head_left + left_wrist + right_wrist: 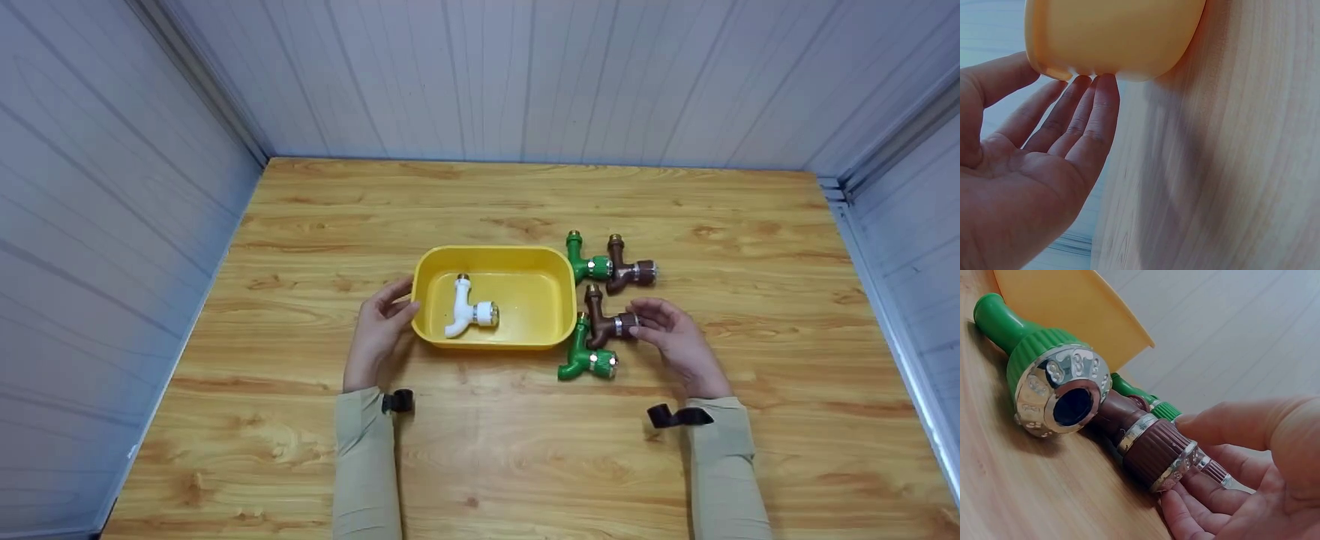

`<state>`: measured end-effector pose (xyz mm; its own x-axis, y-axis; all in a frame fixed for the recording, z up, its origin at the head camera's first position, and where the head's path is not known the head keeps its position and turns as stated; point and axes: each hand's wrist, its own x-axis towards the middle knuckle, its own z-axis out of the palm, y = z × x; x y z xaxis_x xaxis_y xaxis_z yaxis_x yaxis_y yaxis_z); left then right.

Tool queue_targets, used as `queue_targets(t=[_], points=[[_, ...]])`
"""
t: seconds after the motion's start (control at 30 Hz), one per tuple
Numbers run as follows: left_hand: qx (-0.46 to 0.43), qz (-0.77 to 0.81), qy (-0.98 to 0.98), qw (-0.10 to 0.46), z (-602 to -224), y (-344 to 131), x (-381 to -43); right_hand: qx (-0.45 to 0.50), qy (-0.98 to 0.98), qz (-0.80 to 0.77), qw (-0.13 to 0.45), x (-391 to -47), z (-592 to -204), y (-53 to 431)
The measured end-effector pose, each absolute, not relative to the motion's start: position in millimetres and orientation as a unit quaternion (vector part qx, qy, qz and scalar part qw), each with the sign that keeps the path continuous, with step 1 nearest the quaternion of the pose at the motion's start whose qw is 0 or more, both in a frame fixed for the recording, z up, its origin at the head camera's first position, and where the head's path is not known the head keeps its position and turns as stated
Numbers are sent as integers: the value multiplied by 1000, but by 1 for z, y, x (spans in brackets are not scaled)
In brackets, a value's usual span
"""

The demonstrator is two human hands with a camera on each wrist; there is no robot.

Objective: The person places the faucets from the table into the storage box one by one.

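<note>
A yellow tub (495, 345) stands mid-table with a white tap (463, 309) lying inside it. At its left end, my left hand (382, 326) touches the outer wall with nearly straight fingers (1107, 104), the thumb at the rim. My right hand (671, 337) pinches the ribbed knob of a brown tap (598, 319) just right of the tub, thumb above and fingers below in the right wrist view. A green tap (577, 360) lies in front of that brown one. Behind it are another green tap (581, 262) and another brown tap (621, 271).
The wooden table (525, 465) is bounded by a pale panelled wall (480, 82) at the back and more panels at both sides. A black strap (397, 401) sits on the left wrist, another black strap (679, 416) on the right.
</note>
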<state>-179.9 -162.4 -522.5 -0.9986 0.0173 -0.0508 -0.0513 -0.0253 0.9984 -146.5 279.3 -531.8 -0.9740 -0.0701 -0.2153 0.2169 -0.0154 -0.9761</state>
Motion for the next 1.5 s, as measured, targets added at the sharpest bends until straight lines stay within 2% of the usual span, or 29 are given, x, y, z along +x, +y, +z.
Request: queue_targets(t=[1.5], points=[[-23, 728, 684, 30, -522, -161, -179, 41, 743, -658, 114, -147, -528, 283]])
